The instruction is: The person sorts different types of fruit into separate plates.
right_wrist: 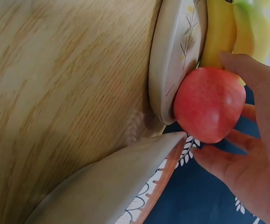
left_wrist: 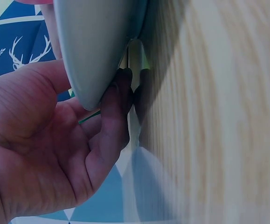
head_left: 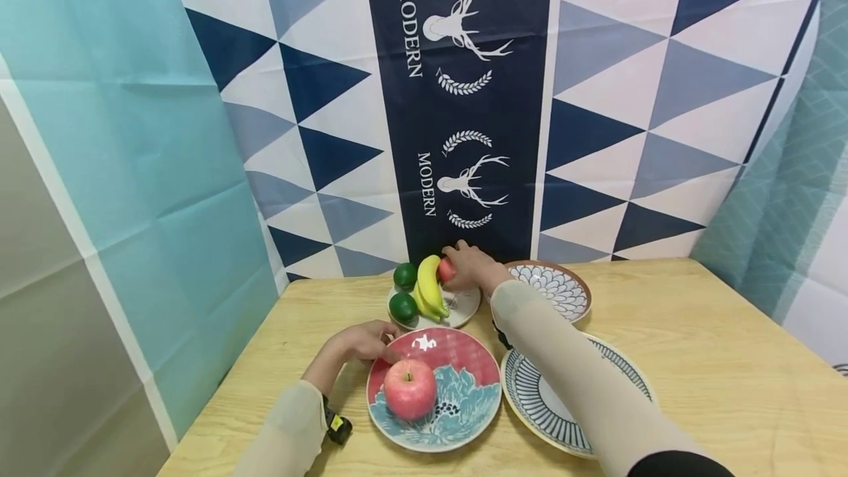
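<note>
My left hand (head_left: 366, 341) grips the left rim of a red and blue plate (head_left: 467, 359); in the left wrist view the fingers curl beneath it and the thumb lies over its edge. A large pink-red apple (head_left: 411, 389) rests on that plate. At the back, my right hand (head_left: 472, 269) holds a smaller red apple (right_wrist: 209, 105), its thumb near the banana and its fingers curved round the far side. This apple is at the right edge of a small white plate (head_left: 467, 308). Yellow bananas (head_left: 429, 285) and two dark green fruits (head_left: 403, 308) share the white plate.
A brown-rimmed bowl (head_left: 581, 293) with a petal pattern stands at the back right, close to the right hand. A blue-striped plate (head_left: 526, 396) lies partly under the right forearm in the head view. Patterned cloth (head_left: 464, 109) hangs behind the wooden table (head_left: 715, 359).
</note>
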The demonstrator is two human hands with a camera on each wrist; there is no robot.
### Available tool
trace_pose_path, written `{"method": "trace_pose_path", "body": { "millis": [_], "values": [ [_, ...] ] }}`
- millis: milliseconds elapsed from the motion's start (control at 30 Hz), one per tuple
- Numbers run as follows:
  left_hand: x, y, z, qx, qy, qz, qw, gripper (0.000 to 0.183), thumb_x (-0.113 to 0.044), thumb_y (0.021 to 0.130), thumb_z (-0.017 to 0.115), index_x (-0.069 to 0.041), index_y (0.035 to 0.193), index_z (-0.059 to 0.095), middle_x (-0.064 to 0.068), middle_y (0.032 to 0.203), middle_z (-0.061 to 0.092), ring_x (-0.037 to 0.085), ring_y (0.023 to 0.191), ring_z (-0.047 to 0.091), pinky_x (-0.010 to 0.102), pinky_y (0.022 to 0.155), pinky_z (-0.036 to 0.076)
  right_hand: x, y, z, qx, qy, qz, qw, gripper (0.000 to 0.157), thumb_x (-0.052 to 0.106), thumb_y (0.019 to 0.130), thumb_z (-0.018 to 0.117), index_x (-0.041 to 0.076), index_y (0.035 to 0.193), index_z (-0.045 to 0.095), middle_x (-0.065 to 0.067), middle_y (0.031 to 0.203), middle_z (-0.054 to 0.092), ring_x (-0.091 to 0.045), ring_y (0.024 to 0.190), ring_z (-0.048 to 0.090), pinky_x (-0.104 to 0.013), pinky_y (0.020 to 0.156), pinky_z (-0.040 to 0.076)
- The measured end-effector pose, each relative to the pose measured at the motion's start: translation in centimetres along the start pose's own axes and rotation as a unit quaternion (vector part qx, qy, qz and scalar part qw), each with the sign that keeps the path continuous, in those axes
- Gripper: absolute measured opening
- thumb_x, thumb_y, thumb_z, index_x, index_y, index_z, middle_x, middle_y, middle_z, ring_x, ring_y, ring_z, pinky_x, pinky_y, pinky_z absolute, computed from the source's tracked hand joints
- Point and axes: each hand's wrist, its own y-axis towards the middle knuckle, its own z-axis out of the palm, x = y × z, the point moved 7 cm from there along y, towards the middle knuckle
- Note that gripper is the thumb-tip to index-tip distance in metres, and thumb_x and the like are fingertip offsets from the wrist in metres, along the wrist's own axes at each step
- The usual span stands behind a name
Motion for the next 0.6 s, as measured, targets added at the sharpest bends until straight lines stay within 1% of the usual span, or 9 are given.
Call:
{"method": "trace_pose_path", "body": {
  "millis": [100, 233, 367, 600],
  "values": [
    [-0.05, -0.07, 0.03, 0.001, 0.001, -0.004, 1.0000, 0.017, -0.012, 0.091, 0.077, -0.012, 0.107, 0.069, 0.008, 0.097, 0.062, 0.018, 0.073, 0.051, 0.028, 0.064, 0.043, 0.16, -0.02, 0.23, 0.010, 0.001, 0.004, 1.000, 0.083, 0.043, 0.088, 0.080, 0.013, 0.158, 0.046, -0.019, 0.141, 0.049, -0.037, 0.117, 0.055, -0.056, 0.100, 0.051],
    [-0.23, -0.11, -0.10, -0.001, 0.005, -0.001, 1.0000, 0.018, -0.011, 0.091, 0.077, -0.011, 0.107, 0.069, 0.008, 0.097, 0.062, 0.019, 0.075, 0.052, 0.028, 0.065, 0.043, 0.43, -0.13, 0.10, 0.014, 0.006, 0.008, 1.000, 0.084, 0.045, 0.088, 0.081, 0.013, 0.158, 0.046, -0.018, 0.139, 0.050, -0.036, 0.117, 0.055, -0.060, 0.100, 0.050],
    [-0.17, 0.07, -0.14, -0.001, 0.008, 0.004, 1.0000, 0.018, -0.011, 0.090, 0.078, -0.011, 0.107, 0.069, 0.008, 0.098, 0.062, 0.020, 0.080, 0.054, 0.029, 0.067, 0.045, 0.59, -0.02, 0.07, 0.022, 0.008, 0.012, 1.000, 0.085, 0.046, 0.087, 0.082, 0.013, 0.157, 0.047, -0.018, 0.138, 0.050, -0.034, 0.115, 0.055, -0.059, 0.100, 0.050],
    [0.01, 0.35, -0.21, -0.001, 0.006, 0.000, 1.0000, 0.018, -0.010, 0.090, 0.078, -0.011, 0.106, 0.070, 0.008, 0.101, 0.062, 0.023, 0.091, 0.057, 0.032, 0.075, 0.048, 0.53, 0.18, 0.24, 0.035, 0.011, 0.022, 0.999, 0.086, 0.046, 0.087, 0.083, 0.014, 0.157, 0.046, -0.018, 0.138, 0.050, -0.034, 0.116, 0.054, -0.058, 0.100, 0.050]
  ]
}}
